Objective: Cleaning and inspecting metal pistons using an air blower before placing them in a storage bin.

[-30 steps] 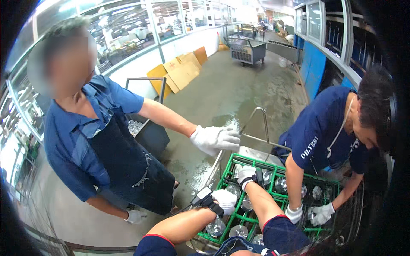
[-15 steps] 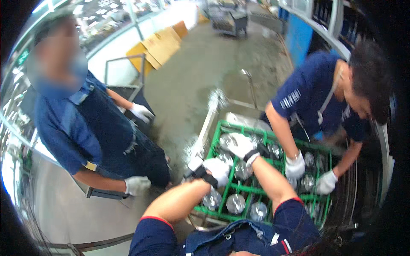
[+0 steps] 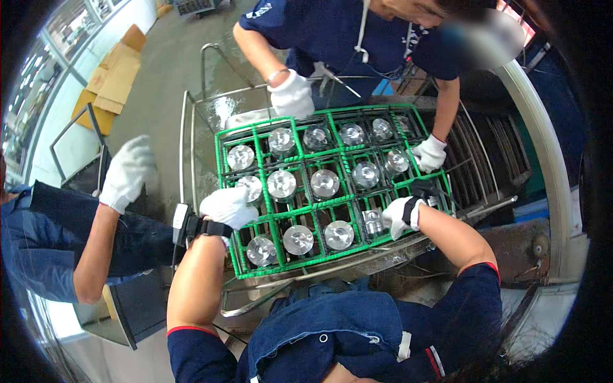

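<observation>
A green wire rack (image 3: 332,204) lies in front of me, its compartments holding several clear glass pieces with round bases up, such as a glass (image 3: 281,185). My white-gloved left hand (image 3: 228,207) is closed over the rack's left edge, just below another glass (image 3: 249,188). At the near right side my gloved right hand (image 3: 401,217) has its fingers bent down into a compartment. Right beside those fingers a clear glass (image 3: 373,221) leans on its side. What the right fingertips hold, if anything, is hidden.
A person across the rack has one gloved hand (image 3: 430,154) at its right end and another (image 3: 292,94) above its far edge. At the left, another person's gloved hand (image 3: 129,173) is raised. A metal cart rail (image 3: 184,150) surrounds the rack; cardboard (image 3: 115,76) leans on the wall.
My view has turned rightward. My right hand has gone from the rack's far left part to its near right side. My left hand stays by the left edge. The left person's hand has risen.
</observation>
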Demonstrator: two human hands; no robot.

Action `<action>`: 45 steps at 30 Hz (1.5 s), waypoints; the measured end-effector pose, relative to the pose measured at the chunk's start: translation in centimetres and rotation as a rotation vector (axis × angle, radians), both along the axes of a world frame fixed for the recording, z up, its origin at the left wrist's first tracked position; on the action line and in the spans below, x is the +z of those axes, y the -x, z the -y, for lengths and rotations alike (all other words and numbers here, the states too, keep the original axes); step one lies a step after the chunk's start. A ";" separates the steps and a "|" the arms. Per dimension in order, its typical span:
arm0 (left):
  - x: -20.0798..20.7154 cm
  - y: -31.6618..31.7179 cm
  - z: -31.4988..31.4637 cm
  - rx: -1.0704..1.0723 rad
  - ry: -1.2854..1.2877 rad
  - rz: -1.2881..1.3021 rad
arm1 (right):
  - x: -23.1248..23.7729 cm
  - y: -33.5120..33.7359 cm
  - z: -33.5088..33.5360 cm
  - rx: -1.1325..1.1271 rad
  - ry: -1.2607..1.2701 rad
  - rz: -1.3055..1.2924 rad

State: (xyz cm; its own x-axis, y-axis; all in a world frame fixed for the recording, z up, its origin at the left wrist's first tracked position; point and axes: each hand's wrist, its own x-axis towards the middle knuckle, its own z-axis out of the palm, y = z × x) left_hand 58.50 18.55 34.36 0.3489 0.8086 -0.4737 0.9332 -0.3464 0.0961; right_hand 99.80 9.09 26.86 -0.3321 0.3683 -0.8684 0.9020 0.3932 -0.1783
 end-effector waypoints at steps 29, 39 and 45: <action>1.7 0.2 0.5 0.051 0.040 0.062 | -1.7 -7.3 -3.6 -0.099 -0.422 0.189; 1.5 0.5 0.6 0.011 -0.016 0.025 | -5.1 -9.4 0.2 -0.042 -0.151 0.364; 1.8 -0.2 0.2 0.043 0.012 0.047 | -9.4 -10.5 2.5 -0.288 -0.380 0.355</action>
